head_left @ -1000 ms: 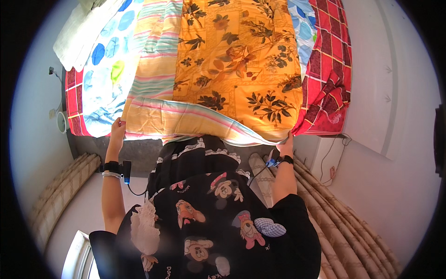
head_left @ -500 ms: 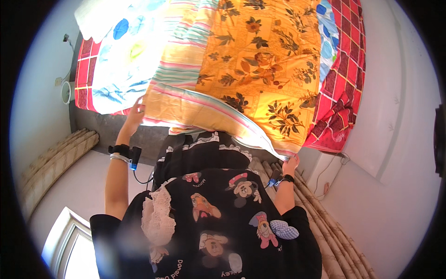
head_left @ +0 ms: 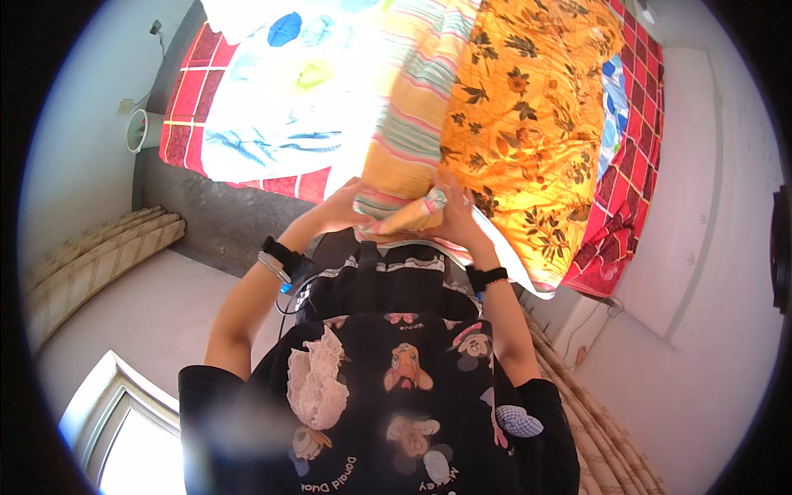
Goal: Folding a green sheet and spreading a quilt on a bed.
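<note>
A quilt lies across the bed, its orange leaf-printed side (head_left: pixel 528 124) up at the right and a folded-over striped strip (head_left: pixel 408 124) along the left. My left hand (head_left: pixel 340 208) grips the near left corner of the striped fold. A hand's width away, my right hand (head_left: pixel 459 216) holds a bunched bit of the same near edge, its fingers pointing up the bed. Between the two hands the striped cloth is gathered in a small roll. Parts of the fingers are hidden by the cloth.
Beneath the quilt are a white sheet with blue and yellow shapes (head_left: pixel 272 107) and a red checked cover (head_left: pixel 191 124). A white bin (head_left: pixel 139 132) stands by the left wall. Rolled patterned material lies at the left (head_left: pixel 107 252) and right (head_left: pixel 590 421). A window (head_left: pixel 136 437) is at lower left.
My right hand has left the quilt's near right corner and come in beside my left hand. The near edge between them is now bunched. The view has shifted slightly left.
</note>
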### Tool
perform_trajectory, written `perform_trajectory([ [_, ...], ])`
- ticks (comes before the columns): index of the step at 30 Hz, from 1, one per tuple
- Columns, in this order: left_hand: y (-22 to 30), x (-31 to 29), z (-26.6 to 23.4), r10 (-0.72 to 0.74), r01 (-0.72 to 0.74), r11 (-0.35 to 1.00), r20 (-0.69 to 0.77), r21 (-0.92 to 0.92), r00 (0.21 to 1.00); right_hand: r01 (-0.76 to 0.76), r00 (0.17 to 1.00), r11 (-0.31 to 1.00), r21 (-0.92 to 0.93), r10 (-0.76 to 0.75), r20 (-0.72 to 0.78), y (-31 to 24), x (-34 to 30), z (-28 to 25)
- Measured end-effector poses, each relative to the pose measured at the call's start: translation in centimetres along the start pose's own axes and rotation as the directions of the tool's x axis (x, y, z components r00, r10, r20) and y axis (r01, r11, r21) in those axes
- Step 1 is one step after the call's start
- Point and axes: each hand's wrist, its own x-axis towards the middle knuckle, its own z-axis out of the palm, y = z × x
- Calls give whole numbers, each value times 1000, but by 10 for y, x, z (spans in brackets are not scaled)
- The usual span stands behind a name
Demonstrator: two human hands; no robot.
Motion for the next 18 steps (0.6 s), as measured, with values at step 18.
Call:
perform_trajectory([
  [18,-284,28,-1,-375,379,925,-103,24,921,-197,582,67,978,811,62,-92,-80,57],
])
